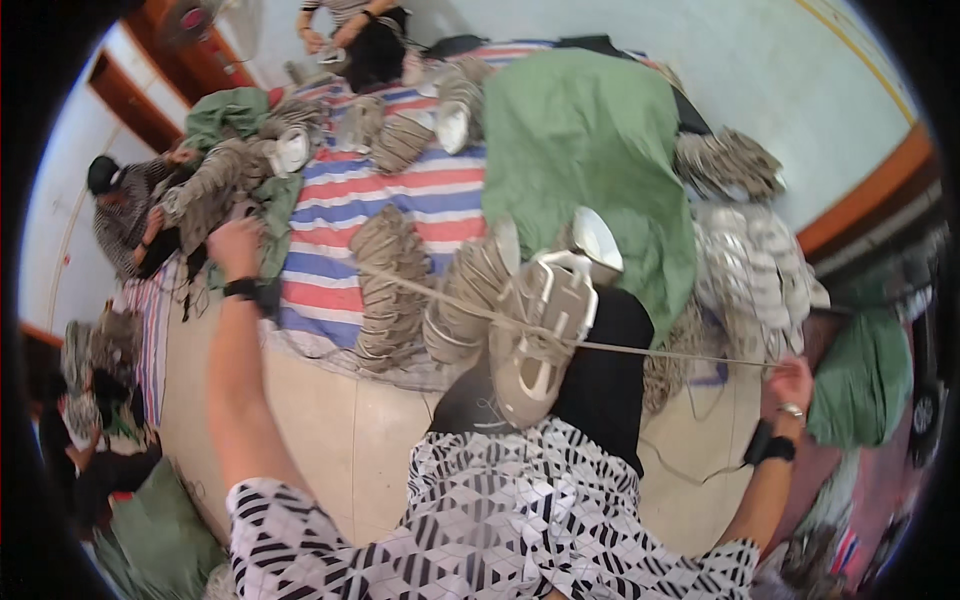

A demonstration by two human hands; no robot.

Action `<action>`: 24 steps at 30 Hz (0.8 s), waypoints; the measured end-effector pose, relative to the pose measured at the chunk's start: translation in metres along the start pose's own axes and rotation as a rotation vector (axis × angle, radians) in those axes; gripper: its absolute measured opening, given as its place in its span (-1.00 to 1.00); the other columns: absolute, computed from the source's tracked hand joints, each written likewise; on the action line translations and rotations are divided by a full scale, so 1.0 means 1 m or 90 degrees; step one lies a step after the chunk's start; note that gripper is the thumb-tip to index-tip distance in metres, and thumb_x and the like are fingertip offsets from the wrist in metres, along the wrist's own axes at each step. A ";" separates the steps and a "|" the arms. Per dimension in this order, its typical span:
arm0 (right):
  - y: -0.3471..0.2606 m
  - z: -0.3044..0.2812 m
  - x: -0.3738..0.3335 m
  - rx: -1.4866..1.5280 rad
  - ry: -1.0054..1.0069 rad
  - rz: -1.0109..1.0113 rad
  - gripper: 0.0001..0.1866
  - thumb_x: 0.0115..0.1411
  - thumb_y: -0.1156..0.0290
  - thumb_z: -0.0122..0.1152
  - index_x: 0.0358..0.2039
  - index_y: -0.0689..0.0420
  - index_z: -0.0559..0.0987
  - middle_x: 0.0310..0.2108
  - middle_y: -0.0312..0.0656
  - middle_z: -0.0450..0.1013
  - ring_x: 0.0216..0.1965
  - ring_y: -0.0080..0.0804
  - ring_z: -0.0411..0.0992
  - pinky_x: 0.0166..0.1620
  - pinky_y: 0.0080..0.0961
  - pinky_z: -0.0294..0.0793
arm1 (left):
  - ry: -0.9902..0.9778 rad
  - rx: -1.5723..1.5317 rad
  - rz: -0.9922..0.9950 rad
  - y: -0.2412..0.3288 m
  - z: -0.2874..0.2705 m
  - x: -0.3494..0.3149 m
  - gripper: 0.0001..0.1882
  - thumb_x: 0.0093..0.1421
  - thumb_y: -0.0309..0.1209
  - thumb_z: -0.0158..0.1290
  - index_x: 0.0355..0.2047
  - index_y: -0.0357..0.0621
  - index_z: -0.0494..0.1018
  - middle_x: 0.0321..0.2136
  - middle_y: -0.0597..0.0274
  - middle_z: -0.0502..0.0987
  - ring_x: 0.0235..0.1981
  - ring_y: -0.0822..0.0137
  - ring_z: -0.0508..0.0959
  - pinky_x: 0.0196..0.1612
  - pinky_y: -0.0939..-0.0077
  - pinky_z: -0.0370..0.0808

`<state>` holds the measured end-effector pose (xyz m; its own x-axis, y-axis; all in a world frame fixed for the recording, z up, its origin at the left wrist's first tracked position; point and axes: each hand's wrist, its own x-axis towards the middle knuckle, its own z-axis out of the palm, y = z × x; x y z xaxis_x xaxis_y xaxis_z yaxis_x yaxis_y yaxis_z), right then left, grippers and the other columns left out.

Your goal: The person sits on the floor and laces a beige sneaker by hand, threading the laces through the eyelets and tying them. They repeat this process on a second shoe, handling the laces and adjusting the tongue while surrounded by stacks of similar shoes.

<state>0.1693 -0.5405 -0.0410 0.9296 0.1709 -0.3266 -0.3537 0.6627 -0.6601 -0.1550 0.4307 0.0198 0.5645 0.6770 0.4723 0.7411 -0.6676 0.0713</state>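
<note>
A beige and white shoe upper [520, 370] lies across my lap, its toe toward me. From its eyelets a beige shoelace [650, 351] stretches out to both sides. Far out on the right, my right hand [790, 382] is closed on one end of the lace. My left hand [238, 248] is raised at the far left, blurred, with its fingers closed; the other half of the lace runs toward it and fades from sight just short of the hand. Beyond my knees lie nested stacks of shoe uppers [390, 290], another stack [470, 300] and a white-lined upper [597, 245].
A striped tarpaulin [330, 235] covers the floor ahead, with a green sheet [585, 130] over a heap. More uppers [755, 270] are piled at right beside a green sack [860, 385]. Co-workers sit at left [125, 215], lower left [75, 440] and far back [355, 25].
</note>
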 end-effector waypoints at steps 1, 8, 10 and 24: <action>-0.035 -0.042 -0.006 0.010 0.238 -0.184 -0.87 0.11 0.55 0.07 -0.31 0.29 0.49 -0.50 -0.23 0.42 -0.54 -0.51 0.35 -0.43 -0.60 0.37 | 0.016 -0.094 -0.051 -0.047 0.000 0.009 -0.84 0.11 -0.47 0.02 -0.29 -0.18 0.49 -0.37 0.19 0.53 -0.49 0.32 0.53 -0.50 0.50 0.44; 0.016 -0.021 0.010 -0.108 0.111 -0.018 -0.72 0.21 0.31 0.09 -0.10 0.13 0.49 -0.49 -0.42 0.34 -0.74 -0.74 0.05 -0.67 -0.80 0.01 | -0.267 -0.771 -0.214 0.052 0.035 -0.051 -0.83 0.13 -0.33 0.11 -0.26 -0.03 0.51 -0.61 0.50 0.30 -0.65 0.55 0.31 -0.62 0.61 0.25; 0.085 0.062 0.008 -0.247 -0.043 0.067 -0.76 0.22 0.31 0.08 -0.13 0.09 0.51 -0.49 -0.41 0.44 -0.75 -0.79 0.07 -0.71 -0.82 0.03 | -0.457 -0.884 -0.248 0.155 0.020 -0.089 -0.79 0.10 -0.31 0.16 -0.25 -0.03 0.51 -0.63 0.54 0.27 -0.68 0.63 0.25 -0.60 0.67 0.27; 0.254 0.242 -0.133 -1.189 -0.727 -0.302 -0.90 0.04 0.47 0.06 -0.42 0.17 0.51 -0.36 -0.11 0.40 -0.31 -0.13 0.47 -0.29 -0.29 0.51 | -0.198 -0.261 1.092 0.409 -0.099 -0.205 -0.77 -0.07 -0.34 0.04 -0.34 0.01 0.50 -0.47 0.37 0.39 -0.32 0.32 0.42 -0.30 0.41 0.44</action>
<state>-0.0189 -0.2182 -0.0021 0.3563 0.9332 -0.0466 0.8158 -0.3350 -0.4715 -0.0037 -0.0115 0.0394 0.6055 -0.7915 0.0834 -0.7900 -0.6104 -0.0575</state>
